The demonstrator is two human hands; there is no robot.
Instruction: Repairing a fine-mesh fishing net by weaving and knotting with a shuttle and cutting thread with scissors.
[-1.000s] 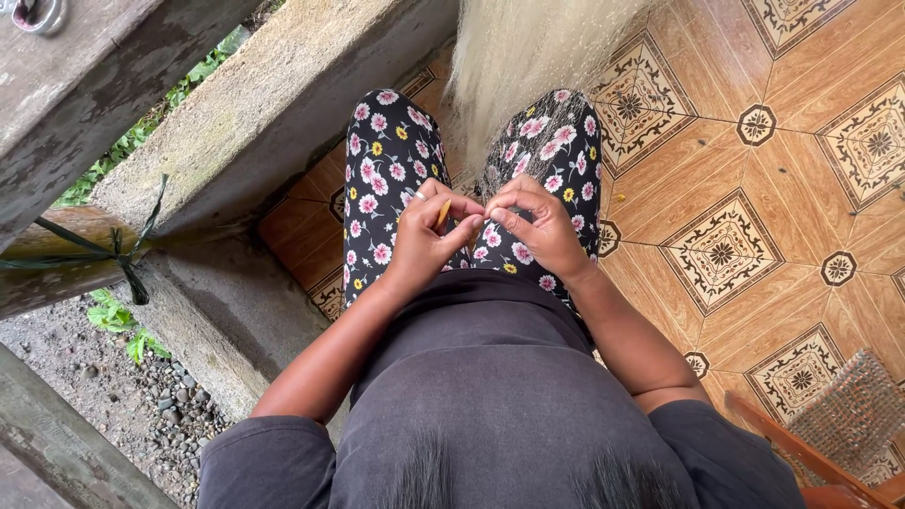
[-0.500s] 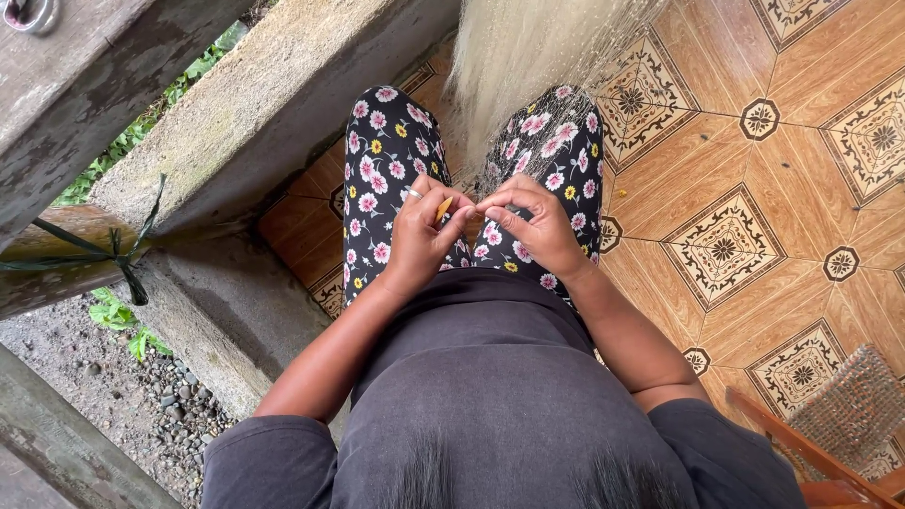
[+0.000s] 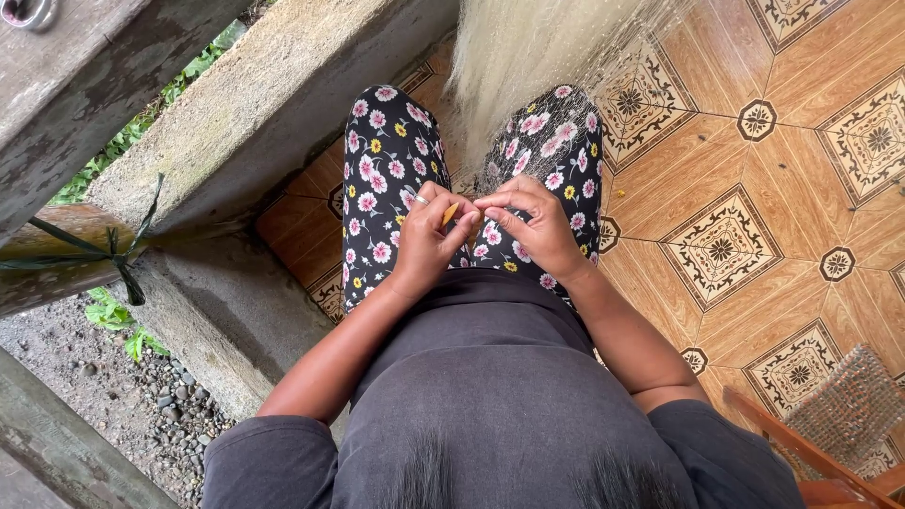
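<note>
Left hand (image 3: 429, 240) pinching a small yellow tool (image 3: 450, 214), right hand (image 3: 537, 221) pinching pale fine netting (image 3: 528, 66) lying over the lap: both closed, working best keeping mesh taut.

You are looking at soft, even daylight with no hard sun; it seems to come from the open side beyond your left hand (image 3: 429, 240), where the gravel (image 3: 123, 396) and leaves read bright. Shadows are faint: only a gentle darkening under your hands and along the base of the concrete ledge (image 3: 236, 311). To the right of your right hand (image 3: 533, 226) the floor tiles (image 3: 754, 217) carry a mild sheen but no blown glare. Focus is sharp across the frame. Above your hands the pale fine netting (image 3: 528, 57) reads hazy. Straight lines bend slightly at the edges.
</note>
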